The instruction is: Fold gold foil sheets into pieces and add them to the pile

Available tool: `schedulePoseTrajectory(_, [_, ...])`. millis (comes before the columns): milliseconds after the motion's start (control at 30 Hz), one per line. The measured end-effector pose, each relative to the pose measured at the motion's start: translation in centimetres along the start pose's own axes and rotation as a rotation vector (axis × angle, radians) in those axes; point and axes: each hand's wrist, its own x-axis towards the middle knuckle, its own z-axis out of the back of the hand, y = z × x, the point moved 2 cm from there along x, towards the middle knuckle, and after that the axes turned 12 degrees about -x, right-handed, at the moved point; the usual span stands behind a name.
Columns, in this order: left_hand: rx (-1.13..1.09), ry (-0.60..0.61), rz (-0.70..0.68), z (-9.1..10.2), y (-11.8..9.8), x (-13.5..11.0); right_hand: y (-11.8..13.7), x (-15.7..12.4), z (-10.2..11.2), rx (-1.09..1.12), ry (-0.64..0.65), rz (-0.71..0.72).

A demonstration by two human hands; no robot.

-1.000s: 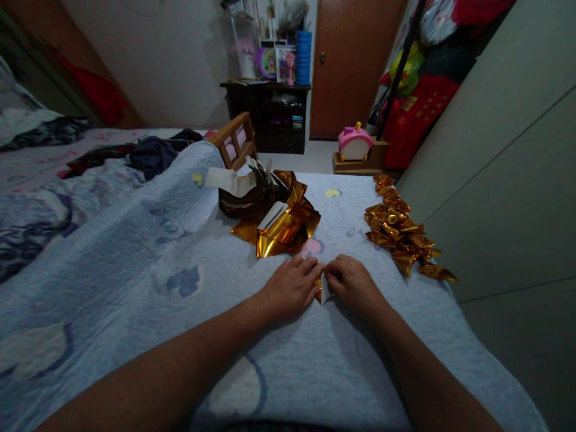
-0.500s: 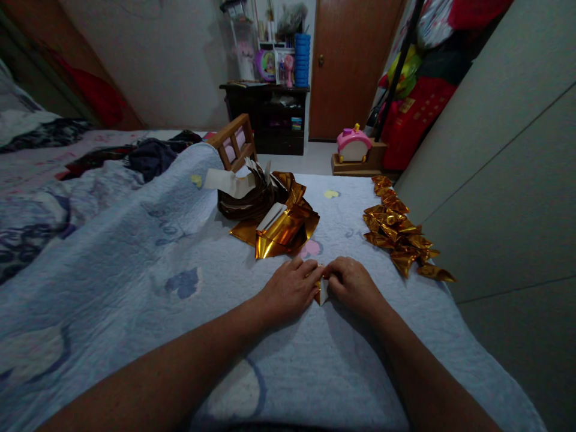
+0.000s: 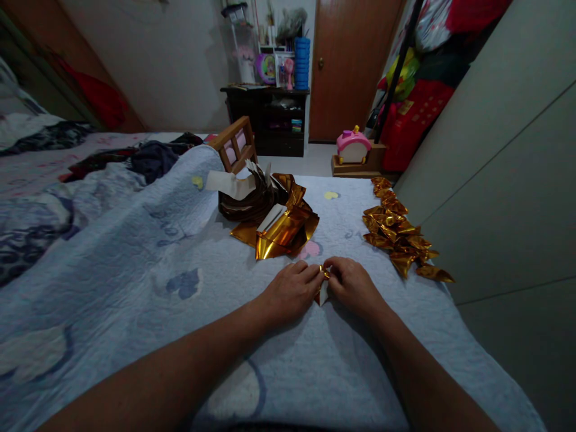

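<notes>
Folded gold paper (image 3: 322,289), long axis near-to-far

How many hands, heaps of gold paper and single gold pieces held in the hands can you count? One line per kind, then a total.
Hands: 2, left hand and right hand
Heaps of gold paper: 2, loose sheets and folded pieces
Gold piece pinched between both hands: 1
Total: 5

A pink toy (image 3: 353,146) sits by a door (image 3: 351,66).

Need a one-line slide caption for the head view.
Left hand and right hand pinch a small gold paper on the blue quilt; gold sheets lie ahead, folded gold pieces at right.
</notes>
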Motion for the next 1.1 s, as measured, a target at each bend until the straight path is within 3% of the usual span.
schedulePoseTrajectory(500, [0.0,-0.033,-0.011,-0.2,0.1,0.0,0.1,0.1,0.2,-0.06,0.081,0.022])
schedulePoseTrajectory(1100, [0.012,-0.036,-0.029,-0.3,0.2,0.0,0.2,-0.5,1.9,-0.209,0.145,0.073])
